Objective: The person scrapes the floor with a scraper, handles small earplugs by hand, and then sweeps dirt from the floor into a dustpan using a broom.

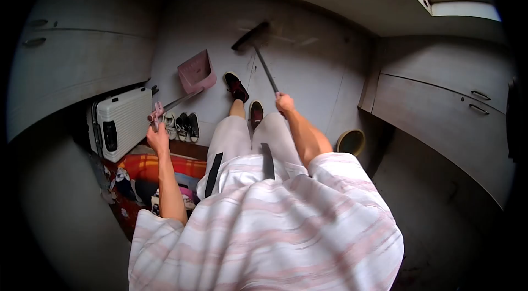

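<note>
My left hand (158,138) is closed around the handle of a pink long-handled dustpan (190,74). The pan is out in front of me to the left, low over or on the floor; I cannot tell which. My right hand (284,103) grips the grey stick of a broom (252,36). Its dark, wide head is slanted on the pale floor ahead, to the right of the dustpan and apart from it. Beneath the broom head the floor looks smudged. My feet in dark shoes (236,86) stand between the two tools.
A white suitcase (125,120) stands at the left beside several shoes (183,126). Colourful cloth and small items (148,167) lie below it. Wooden cabinets (82,60) line the left, more cabinets (440,98) the right. A round yellowish bin (351,142) sits near my right side.
</note>
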